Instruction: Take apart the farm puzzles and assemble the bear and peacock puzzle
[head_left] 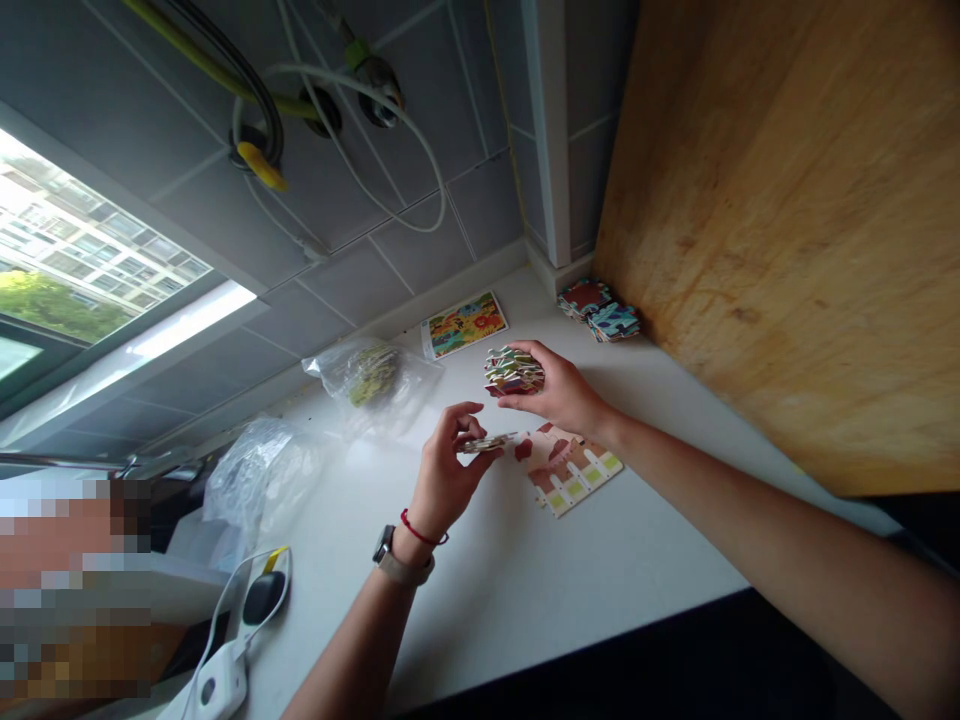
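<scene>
My right hand is wrapped round a thick stack of jigsaw puzzle pieces, held above the white table. Lower and to the left, my left hand pinches a few puzzle pieces between thumb and fingers, seen edge-on. Below the right hand lies a joined section of puzzle with a pale fence and brown patches. Behind both hands, a colourful picture card rests near the wall. Another pile of puzzle pieces sits at the back right corner.
A clear plastic bag with something yellow-green inside lies at the back left, near more crumpled plastic. A white power strip with cables is at front left. A wooden panel borders the right side.
</scene>
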